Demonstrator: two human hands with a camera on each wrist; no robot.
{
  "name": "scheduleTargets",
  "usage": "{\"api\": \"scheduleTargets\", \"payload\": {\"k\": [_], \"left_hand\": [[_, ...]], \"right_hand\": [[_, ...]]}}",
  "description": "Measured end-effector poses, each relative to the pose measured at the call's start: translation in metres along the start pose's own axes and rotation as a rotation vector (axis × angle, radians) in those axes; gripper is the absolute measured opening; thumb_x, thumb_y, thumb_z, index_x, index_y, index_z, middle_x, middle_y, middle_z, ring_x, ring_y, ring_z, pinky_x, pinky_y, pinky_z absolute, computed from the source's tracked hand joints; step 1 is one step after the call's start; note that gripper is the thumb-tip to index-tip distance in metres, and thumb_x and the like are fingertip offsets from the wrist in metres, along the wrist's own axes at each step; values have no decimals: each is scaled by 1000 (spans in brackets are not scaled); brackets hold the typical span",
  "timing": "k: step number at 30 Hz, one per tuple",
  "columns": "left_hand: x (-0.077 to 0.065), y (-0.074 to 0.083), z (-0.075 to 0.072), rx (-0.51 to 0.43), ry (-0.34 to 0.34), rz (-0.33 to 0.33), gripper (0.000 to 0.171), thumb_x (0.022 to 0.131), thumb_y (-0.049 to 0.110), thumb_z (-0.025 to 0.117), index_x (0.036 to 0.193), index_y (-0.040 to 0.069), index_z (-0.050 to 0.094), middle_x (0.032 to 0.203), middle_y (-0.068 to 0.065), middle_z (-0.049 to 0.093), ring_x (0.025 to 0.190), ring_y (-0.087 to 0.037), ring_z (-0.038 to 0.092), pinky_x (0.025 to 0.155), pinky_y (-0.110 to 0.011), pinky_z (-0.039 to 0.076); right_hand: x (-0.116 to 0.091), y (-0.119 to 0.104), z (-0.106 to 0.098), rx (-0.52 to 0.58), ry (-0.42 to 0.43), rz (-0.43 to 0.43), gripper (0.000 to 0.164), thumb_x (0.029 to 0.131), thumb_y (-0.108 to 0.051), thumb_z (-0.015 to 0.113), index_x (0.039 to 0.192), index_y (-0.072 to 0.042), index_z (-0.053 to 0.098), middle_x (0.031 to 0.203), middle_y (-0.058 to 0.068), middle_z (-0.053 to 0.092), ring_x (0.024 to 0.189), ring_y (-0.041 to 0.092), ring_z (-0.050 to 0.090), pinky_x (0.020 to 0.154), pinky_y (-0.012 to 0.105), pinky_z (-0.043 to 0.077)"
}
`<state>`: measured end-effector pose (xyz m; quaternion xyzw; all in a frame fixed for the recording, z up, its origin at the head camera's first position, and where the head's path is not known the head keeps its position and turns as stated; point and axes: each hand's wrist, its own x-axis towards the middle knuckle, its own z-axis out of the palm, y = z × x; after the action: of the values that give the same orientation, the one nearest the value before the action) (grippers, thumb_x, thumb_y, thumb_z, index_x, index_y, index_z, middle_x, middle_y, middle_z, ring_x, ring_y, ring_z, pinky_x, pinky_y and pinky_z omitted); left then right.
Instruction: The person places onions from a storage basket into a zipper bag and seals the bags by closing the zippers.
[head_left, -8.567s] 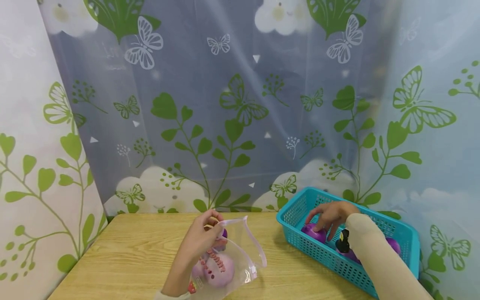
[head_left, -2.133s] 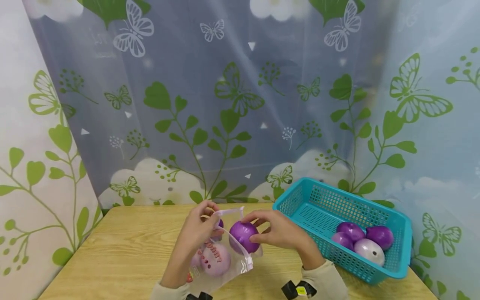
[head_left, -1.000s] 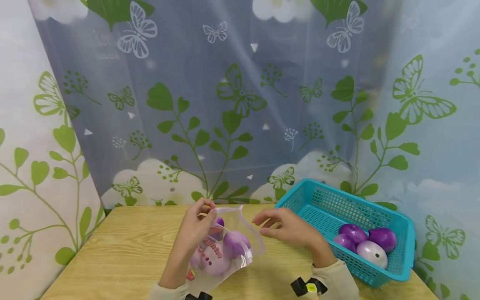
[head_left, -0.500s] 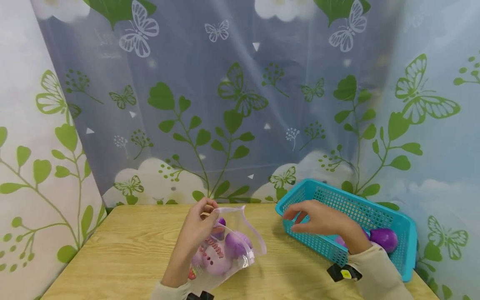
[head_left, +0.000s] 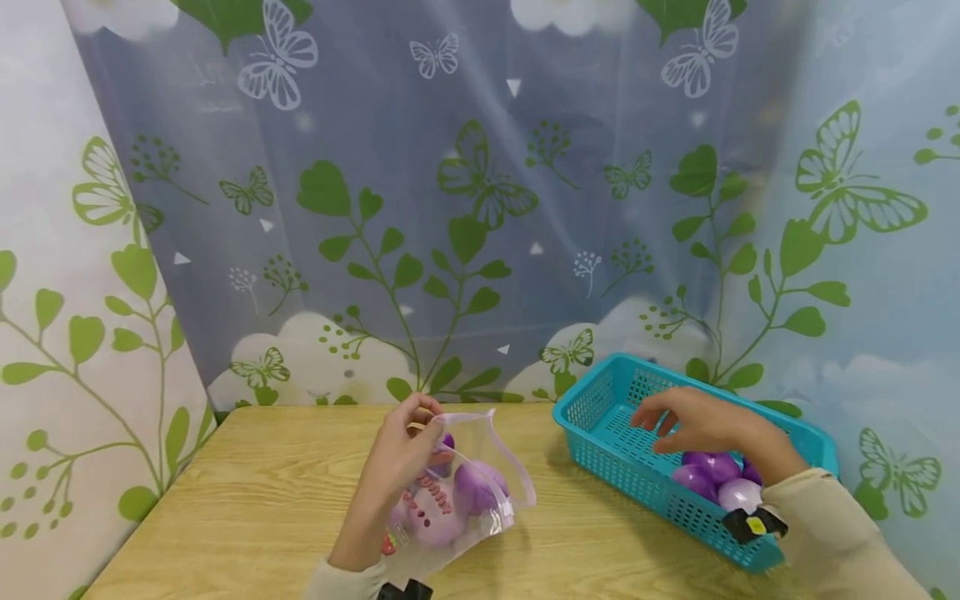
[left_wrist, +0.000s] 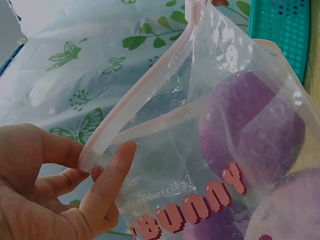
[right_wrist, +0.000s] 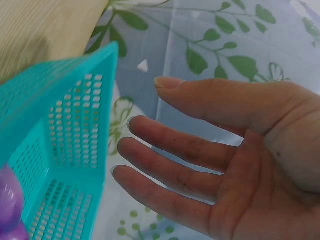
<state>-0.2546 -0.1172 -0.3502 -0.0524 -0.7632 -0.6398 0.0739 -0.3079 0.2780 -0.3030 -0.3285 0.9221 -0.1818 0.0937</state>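
My left hand (head_left: pixel 401 450) pinches the rim of a clear zip bag (left_wrist: pixel 155 115) with pink "BUNNY" lettering, and its mouth gapes. Several purple and pale onions sit inside; one purple onion (left_wrist: pixel 250 125) shows through the plastic near the opening. My right hand (head_left: pixel 697 421) is above the turquoise basket (head_left: pixel 622 467), fingers loosely bent with nothing between them. In the basket's right part lie several purple onions (head_left: pixel 693 481) and a whitish-purple onion (head_left: pixel 738 496), partly hidden by my right wrist.
A wooden table (head_left: pixel 262 500) carries the bag and the basket. Behind it hangs a printed curtain (head_left: pixel 360 250) with leaves and butterflies. The basket stands at the table's right, its far side close to the curtain.
A purple onion went from my right hand into the bag. The right hand then let go and moved right, over the basket. My left hand keeps holding the bag's rim.
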Motion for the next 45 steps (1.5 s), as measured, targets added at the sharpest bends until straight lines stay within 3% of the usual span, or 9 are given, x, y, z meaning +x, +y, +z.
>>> {"api": "scheduleTargets", "payload": {"k": [13,21,26,30,38,45], "left_hand": [[-1,0,2,-2,-2,-1,8,103,4,58,110,2,59,109,-17,58,80,-22,64,73,-35,69],[-1,0,1,2,2,1,8,103,5,58,110,2,59,106,-15,57,80,-22,64,73,-34,69],[0,-1,1,4,0,8,8,103,6,58,110,2,59,107,-15,58,79,-21,64,73,-34,69],[-1,-1,1,0,-3,15,8,103,6,59,110,2,59,106,-15,58,79,-21,64,73,-34,69],[1,-3,0,4,-1,19,7,103,5,58,109,3,59,105,-15,56,79,-21,64,73,-34,69],[2,-3,0,2,-2,16,6,103,4,57,108,2,58,106,-15,56,79,-21,65,73,-33,69]], "right_hand": [[-8,35,-6,19,-47,87,32,83,-3,79,114,-7,70,113,12,69,102,30,69,81,34,64],[-9,50,-1,13,-107,184,39,75,8,74,110,-10,70,112,14,67,99,29,70,74,31,62],[-7,53,5,-49,-124,252,42,72,8,73,107,-16,71,110,11,67,97,22,64,69,28,57],[-7,53,8,-85,-140,326,45,70,8,73,104,-21,70,109,7,67,100,24,61,71,32,56],[-3,58,9,-82,-190,405,45,71,5,80,104,-24,72,110,5,67,101,24,62,78,42,60],[3,63,15,-29,-246,460,44,74,5,81,103,-27,73,105,1,69,86,21,64,74,42,61]]}}
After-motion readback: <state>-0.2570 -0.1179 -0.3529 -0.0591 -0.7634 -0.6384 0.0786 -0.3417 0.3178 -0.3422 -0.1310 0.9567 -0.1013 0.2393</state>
